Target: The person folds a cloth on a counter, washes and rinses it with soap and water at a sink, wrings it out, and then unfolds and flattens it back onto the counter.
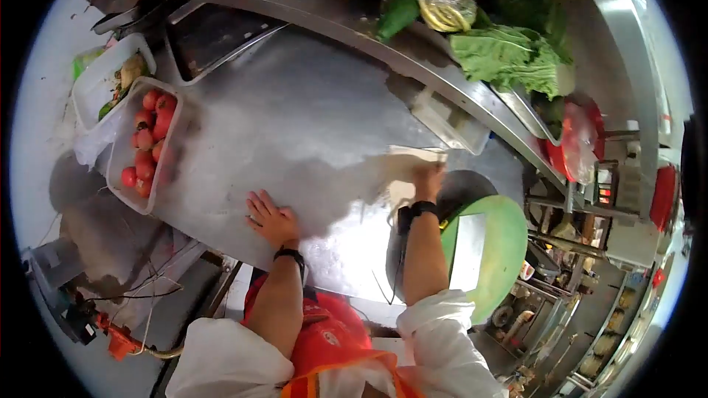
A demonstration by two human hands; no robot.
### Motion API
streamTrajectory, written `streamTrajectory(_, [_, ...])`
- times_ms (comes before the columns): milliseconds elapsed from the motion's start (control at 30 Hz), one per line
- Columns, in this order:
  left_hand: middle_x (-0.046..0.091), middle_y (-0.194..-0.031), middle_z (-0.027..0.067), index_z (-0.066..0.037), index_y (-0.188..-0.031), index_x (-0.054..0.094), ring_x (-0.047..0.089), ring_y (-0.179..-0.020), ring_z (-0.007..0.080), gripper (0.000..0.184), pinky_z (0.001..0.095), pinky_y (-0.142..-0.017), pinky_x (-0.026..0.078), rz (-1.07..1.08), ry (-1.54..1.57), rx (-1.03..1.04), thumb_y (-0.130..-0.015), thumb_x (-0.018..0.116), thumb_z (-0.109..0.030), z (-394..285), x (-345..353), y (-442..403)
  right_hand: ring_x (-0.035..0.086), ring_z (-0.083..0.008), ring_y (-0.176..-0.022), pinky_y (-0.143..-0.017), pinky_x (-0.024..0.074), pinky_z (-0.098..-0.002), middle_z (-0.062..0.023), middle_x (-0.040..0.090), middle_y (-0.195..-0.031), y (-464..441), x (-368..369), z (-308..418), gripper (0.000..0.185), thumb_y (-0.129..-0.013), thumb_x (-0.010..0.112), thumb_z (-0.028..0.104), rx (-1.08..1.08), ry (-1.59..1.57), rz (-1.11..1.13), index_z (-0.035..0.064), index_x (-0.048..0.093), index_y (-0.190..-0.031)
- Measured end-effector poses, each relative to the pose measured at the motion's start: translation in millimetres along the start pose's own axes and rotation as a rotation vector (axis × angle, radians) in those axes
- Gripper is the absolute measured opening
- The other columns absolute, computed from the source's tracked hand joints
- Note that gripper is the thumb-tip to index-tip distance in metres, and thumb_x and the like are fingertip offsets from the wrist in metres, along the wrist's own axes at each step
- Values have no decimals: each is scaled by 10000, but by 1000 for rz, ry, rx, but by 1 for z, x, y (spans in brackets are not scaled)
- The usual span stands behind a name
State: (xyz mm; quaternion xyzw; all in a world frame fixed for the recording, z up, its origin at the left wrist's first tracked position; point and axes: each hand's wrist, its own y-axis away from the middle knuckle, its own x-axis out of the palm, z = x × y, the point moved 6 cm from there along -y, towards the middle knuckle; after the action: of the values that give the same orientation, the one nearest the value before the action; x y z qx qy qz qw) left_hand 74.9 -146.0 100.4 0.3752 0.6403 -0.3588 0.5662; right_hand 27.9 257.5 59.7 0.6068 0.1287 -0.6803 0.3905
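On the right part of the steel table, a pale cloth is lying under the right hand, whose grip I cannot tell, near a round green board, while the left hand is resting open, fingers spread, nearer a tub of tomatoes.

Single head-worn wide view, close above metal worktop, facing forward and down

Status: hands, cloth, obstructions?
Left hand open over steel table. Right hand on pale cloth. Plastic tub just beyond cloth, green board beside right forearm.
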Motion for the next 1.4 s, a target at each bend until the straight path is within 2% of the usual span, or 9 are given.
streamTrajectory(233, [205, -1400, 113, -95, -1327, 255, 175, -1298, 261, 610, 500, -1018, 109, 84, -22, -2, -731, 360, -170, -2, 0, 0, 190, -321, -1278, -992, 223, -498, -156, 204, -1388, 68, 5, 39, 605, -810, 437, 312, -21, 86, -201, 38, 247, -1316])
streamTrajectory(400, [223, -1391, 118, -99, -1322, 267, 203, -1286, 267, 642, 512, -1010, 152, 62, -50, -5, -702, 412, -178, 3, 9, -2, 495, -349, -998, -829, 397, -476, -219, 537, -992, -86, 69, -85, 212, -765, 546, 216, -422, 506, -409, 16, 520, -829])
streamTrajectory(467, [228, -1388, 119, -99, -1318, 274, 206, -1285, 268, 642, 511, -1009, 153, 58, -49, -7, -698, 424, -177, 2, 5, -3, 538, -330, -887, -763, 423, -444, -193, 565, -899, -78, 0, -55, 191, -781, 556, 199, 32, -300, -347, 15, 530, -827])
streamTrajectory(533, [232, -1386, 120, -99, -1314, 280, 209, -1284, 269, 642, 509, -1009, 154, 59, -46, -20, -695, 435, -175, -1, 3, -5, 427, -301, -1093, -881, 367, -388, -155, 457, -1162, -90, 1, -49, 510, -814, 505, 343, 194, 39, -443, -38, 410, -1138])
streamTrajectory(600, [244, -1380, 128, -92, -1305, 293, 216, -1282, 271, 641, 510, -1008, 157, 138, -27, -33, -688, 453, -167, 3, 6, -4, 544, -282, -776, -713, 438, -362, -149, 573, -841, -87, -9, -45, 290, -806, 535, 194, -108, -467, -535, -42, 499, -970])
streamTrajectory(900, [233, -1381, 132, -79, -1323, 259, 176, -1295, 276, 636, 511, -1018, 113, 101, 39, -13, -707, 398, -158, -1, 0, -3, 195, -404, -1250, -1037, 169, -434, -295, 257, -1308, 59, 20, 4, 704, -830, 407, 453, -183, 277, -33, -63, 254, -1284])
streamTrajectory(1033, [231, -1386, 121, -86, -1321, 265, 182, -1295, 270, 626, 509, -1017, 117, 118, 11, -34, -712, 387, -159, 2, 6, -3, 381, -392, -1112, -947, 250, -525, -237, 476, -1137, 30, -1, 4, 417, -846, 432, 289, -413, 310, -82, -24, 474, -1118])
streamTrajectory(1100, [230, -1390, 112, -93, -1317, 276, 192, -1293, 264, 614, 506, -1015, 122, 65, 20, -11, -716, 377, -170, 4, 6, -3, 489, -277, -1013, -768, 381, -409, -94, 576, -999, -7, 4, -2, 159, -792, 472, 185, -590, 1146, -131, 133, 567, -908])
streamTrajectory(1400, [243, -1383, 117, -92, -1308, 297, 207, -1287, 272, 614, 517, -1006, 146, 78, 9, 3, -708, 381, -191, 4, 5, -3, 328, -317, -1163, -911, 260, -466, -176, 402, -1197, -43, -25, -44, 551, -785, 443, 441, -28, 131, -236, 52, 363, -1166])
